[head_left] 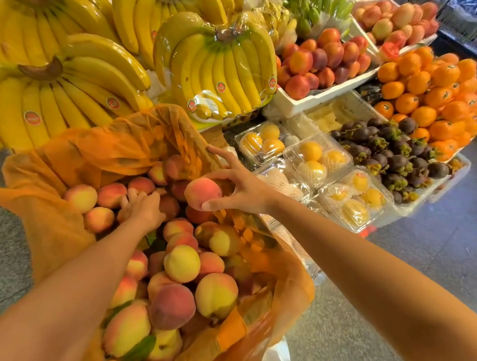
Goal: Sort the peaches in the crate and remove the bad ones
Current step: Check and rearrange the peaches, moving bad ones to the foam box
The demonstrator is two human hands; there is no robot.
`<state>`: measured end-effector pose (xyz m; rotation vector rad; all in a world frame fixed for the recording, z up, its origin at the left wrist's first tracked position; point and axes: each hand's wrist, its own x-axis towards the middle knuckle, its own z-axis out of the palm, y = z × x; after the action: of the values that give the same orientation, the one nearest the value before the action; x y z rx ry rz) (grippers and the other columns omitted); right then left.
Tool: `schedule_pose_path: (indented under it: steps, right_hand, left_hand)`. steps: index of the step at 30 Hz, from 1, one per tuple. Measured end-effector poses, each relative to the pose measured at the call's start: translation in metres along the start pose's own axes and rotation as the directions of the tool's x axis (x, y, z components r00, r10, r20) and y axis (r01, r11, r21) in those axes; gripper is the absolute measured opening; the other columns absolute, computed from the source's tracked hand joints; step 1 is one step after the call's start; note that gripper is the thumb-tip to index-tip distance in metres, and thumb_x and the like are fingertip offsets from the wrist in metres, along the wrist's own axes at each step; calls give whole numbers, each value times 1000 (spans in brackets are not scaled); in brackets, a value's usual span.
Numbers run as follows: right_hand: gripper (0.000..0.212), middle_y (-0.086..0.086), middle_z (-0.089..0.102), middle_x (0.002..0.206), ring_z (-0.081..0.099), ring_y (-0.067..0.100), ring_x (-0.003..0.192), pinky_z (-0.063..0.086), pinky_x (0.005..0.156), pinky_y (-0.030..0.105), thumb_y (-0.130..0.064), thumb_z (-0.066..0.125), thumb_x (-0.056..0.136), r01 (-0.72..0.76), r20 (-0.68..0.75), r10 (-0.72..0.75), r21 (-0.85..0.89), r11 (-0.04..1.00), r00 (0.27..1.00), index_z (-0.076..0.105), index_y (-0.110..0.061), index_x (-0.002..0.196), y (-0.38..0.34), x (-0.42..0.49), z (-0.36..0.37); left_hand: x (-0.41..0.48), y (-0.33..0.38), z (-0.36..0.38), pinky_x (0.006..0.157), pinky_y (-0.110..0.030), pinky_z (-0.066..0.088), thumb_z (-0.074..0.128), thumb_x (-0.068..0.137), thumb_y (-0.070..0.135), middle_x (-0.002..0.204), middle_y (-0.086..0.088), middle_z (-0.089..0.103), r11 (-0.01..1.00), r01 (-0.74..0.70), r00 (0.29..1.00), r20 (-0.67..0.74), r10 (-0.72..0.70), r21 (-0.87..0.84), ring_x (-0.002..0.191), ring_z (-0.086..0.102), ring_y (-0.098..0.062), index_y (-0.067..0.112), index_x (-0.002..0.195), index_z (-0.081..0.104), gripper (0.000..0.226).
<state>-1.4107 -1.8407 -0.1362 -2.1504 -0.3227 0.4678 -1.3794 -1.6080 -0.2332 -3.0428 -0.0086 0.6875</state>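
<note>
One peach [203,192] is held in the right hand [241,190], while the left hand [142,209] is spread flat on the peaches [182,263].

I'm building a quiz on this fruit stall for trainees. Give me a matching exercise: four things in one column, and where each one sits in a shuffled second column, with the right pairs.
Things
1. right hand
2. left hand
3. mangosteens
4. bananas

Places or states
A. piled dark purple, in front of the oranges
B. holding one peach lifted above the others
C. yellow bunches behind the crate's orange liner
D. down among the peaches in the crate, fingers resting on the fruit

Pairs: 1-B, 2-D, 3-A, 4-C
</note>
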Motion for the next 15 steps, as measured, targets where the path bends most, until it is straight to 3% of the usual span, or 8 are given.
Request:
schedule_pose_path:
  steps: [2, 6, 8, 10, 12, 15]
  right_hand:
    - [76, -37, 30, 136, 22, -13, 133, 28, 116, 36, -41, 81, 72, 20, -2, -20, -5, 1000, 1000, 52, -16, 138, -1, -1, -1]
    - [89, -46, 39, 119, 25, -23, 124, 28, 113, 35, -44, 80, 69, 14, 10, -14, 5, 1000, 1000, 40, -18, 144, -2, -3, -2]
    - [89, -53, 37, 119, 25, -10, 133, 27, 115, 42, -48, 81, 67, 28, -13, -28, 5, 1000, 1000, 44, -16, 141, -4, -5, -2]
    - [81, -47, 32, 131, 22, 2, 140, 25, 116, 42, -50, 81, 64, 68, -55, -67, 4, 998, 996, 54, -18, 134, -9, -7, -1]
    - [71, -24, 34, 146, 23, 9, 140, 23, 114, 40, -52, 79, 64, 101, -116, -107, -62, 993, 987, 62, -24, 127, -14, -10, 1]
    - [63, -4, 49, 141, 41, 14, 128, 33, 107, 40, -55, 76, 65, 179, -217, -207, -141, 974, 954, 67, -26, 119, -27, -15, 5]
  left_hand:
    - [-4, -2, -1, 100, -40, 28, 59, 88, 41, 128, -11, 49, 999, -20, 999, -44, 18, -48, 122, 32, -33, 32, 136, 41, 52]
    - [-18, -6, -11, 99, -44, 27, 59, 87, 49, 127, -14, 49, 963, -73, 994, -103, 48, -259, 122, 33, -37, 28, 137, 39, 58]
    - [-27, -10, -17, 95, -43, 32, 64, 84, 52, 125, -13, 51, 886, -151, 984, -153, 92, -439, 119, 39, -37, 28, 135, 42, 60]
    - [-39, -15, -25, 89, -35, 36, 68, 83, 44, 128, -9, 48, 699, -232, 972, -194, 135, -676, 116, 44, -28, 24, 132, 44, 58]
    - [-51, -20, -33, 87, -27, 36, 68, 87, 32, 131, -2, 45, 492, -261, 965, -212, 154, -831, 117, 44, -18, 23, 132, 45, 51]
    - [-70, -26, -45, 86, -30, 50, 65, 90, 25, 135, -7, 48, 141, -151, 978, -128, 162, -978, 114, 56, -23, 32, 123, 50, 37]
